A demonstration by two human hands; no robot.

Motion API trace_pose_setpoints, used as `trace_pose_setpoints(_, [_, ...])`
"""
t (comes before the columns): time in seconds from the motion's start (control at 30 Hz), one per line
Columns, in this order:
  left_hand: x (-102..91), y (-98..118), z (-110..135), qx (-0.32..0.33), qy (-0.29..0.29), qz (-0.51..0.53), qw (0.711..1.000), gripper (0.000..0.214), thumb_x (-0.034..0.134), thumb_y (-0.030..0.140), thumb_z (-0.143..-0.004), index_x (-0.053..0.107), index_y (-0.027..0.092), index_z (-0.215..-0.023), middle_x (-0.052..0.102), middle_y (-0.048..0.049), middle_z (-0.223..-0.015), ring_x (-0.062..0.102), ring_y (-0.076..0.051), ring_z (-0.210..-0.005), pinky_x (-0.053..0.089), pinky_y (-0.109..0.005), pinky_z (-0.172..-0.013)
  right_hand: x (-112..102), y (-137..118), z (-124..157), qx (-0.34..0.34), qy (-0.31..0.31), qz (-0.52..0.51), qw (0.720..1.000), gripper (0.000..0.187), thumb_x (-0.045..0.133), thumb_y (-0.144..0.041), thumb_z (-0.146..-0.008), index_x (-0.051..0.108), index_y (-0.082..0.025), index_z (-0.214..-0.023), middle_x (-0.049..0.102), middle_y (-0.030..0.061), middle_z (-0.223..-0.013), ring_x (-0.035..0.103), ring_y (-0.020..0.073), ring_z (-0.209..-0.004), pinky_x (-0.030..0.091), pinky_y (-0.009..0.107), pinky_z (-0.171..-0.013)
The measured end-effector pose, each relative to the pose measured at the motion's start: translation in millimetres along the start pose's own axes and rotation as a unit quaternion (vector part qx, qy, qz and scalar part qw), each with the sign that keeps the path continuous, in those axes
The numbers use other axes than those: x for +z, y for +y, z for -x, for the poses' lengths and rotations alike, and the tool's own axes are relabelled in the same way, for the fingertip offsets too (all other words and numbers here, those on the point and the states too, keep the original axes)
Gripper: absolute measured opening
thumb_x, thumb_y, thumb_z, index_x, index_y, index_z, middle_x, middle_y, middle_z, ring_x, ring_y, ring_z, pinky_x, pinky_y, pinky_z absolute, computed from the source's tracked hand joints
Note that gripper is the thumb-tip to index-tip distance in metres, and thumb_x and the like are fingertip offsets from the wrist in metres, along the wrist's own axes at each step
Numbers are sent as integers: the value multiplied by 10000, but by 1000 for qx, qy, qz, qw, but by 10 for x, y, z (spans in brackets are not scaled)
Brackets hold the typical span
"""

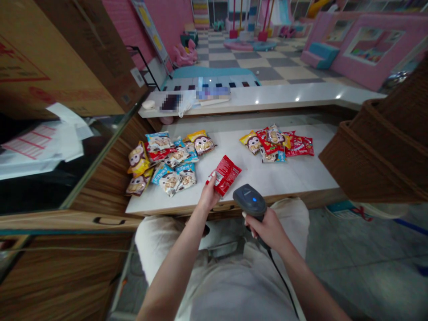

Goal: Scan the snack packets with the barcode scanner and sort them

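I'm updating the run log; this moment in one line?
left hand: holds red packet; right hand: grips scanner, blue light on; counter: left packet pile, right packet pile

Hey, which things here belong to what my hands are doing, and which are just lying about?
Probably part of the job:
red packet, in your left hand
scanner, in your right hand
left packet pile
right packet pile

Seemingly just lying about:
loose papers
cardboard box
brown woven object

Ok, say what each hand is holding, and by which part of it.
The left hand holds a shiny red rectangular packet by its lower-left end; the right hand holds a dark grey, gun-shaped scanner by its handle.
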State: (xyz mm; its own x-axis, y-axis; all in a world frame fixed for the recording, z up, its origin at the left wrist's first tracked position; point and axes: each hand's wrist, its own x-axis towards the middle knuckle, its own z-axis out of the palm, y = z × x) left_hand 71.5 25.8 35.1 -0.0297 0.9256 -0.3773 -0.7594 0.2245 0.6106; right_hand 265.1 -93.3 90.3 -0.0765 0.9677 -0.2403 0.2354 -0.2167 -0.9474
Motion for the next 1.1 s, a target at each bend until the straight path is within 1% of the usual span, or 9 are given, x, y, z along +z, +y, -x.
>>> trace_pose_setpoints(0.1, [23, -24, 7, 2, -2, -6, 1000, 523, 710, 450, -1025, 647, 167, -1460, 831, -125, -1208, 798, -261, -1154, 559, -426, -1163, 37, -19, -21, -4, -3, 1, 1000, 232, 710, -398, -810, 639, -220, -680, 578, -30, -428, 564, 151, -359, 447, 238, -429])
trace_pose_setpoints(0.23, [45, -21, 25, -14, -1, -17, 1000, 504, 523, 479, -1111, 634, 163, -1488, 834, -126, -1200, 795, -260, -1167, 537, -448, -1189, 66, -54, -49, -14, -6, 12, 1000, 212, 702, -380, -801, 625, -227, -676, 582, -30, -429, 574, 154, -365, 456, 240, -443])
trace_pose_setpoints(0.3, [48, -18, 30, -20, -9, -21, 1000, 546, 479, 510, -1119, 621, 160, -1512, 824, -139, -1237, 773, -278, -1221, 520, -467, -1207, 75, -77, -57, -18, -7, 20, 1000, 198, 697, -373, -792, 622, -231, -677, 577, -31, -421, 572, 156, -366, 459, 242, -449])
trace_pose_setpoints(0.4, [39, -22, 31, -16, -32, -16, 999, 580, 481, 541, -1110, 596, 181, -1550, 801, -135, -1308, 729, -289, -1308, 493, -472, -1232, 82, -106, -58, -22, -8, 24, 999, 190, 692, -372, -786, 618, -235, -679, 577, -28, -416, 570, 159, -367, 457, 246, -452])
trace_pose_setpoints(0.5, [36, -34, 12, -10, -55, -4, 998, 587, 505, 549, -1100, 586, 195, -1562, 788, -129, -1343, 708, -288, -1342, 483, -466, -1241, 79, -110, -52, -23, -7, 25, 999, 200, 692, -377, -799, 618, -233, -680, 577, -29, -420, 572, 157, -369, 454, 246, -458])
trace_pose_setpoints(0.7, [61, -49, -59, -19, -42, 14, 999, 628, 491, 611, -1090, 580, 198, -1555, 795, -142, -1317, 726, -283, -1316, 516, -477, -1206, 69, -76, -43, -34, -12, 20, 999, 252, 695, -401, -843, 613, -233, -674, 560, -34, -424, 559, 147, -372, 439, 240, -449])
trace_pose_setpoints(0.8, [36, -55, -59, -12, -50, -6, 999, 635, 519, 611, -1080, 581, 198, -1558, 796, -138, -1319, 730, -281, -1309, 514, -466, -1209, 72, -75, -35, -30, -9, 19, 999, 253, 698, -398, -852, 615, -230, -682, 562, -35, -427, 554, 143, -369, 440, 237, -446])
trace_pose_setpoints(0.93, [0, -61, -28, -2, -66, -12, 998, 627, 541, 588, -1075, 591, 190, -1556, 785, -138, -1346, 706, -302, -1345, 485, -485, -1239, 70, -91, -26, -24, -10, 16, 1000, 227, 703, -388, -828, 618, -230, -689, 561, -36, -421, 566, 150, -373, 442, 236, -441])
trace_pose_setpoints(1.1, [27, -21, 19, -15, -22, -17, 1000, 586, 526, 556, -1088, 627, 164, -1512, 806, -141, -1290, 732, -297, -1302, 510, -477, -1219, 32, -75, -13, -17, 0, 10, 1000, 236, 708, -406, -816, 630, -226, -686, 561, -37, -421, 558, 149, -366, 436, 238, -433])
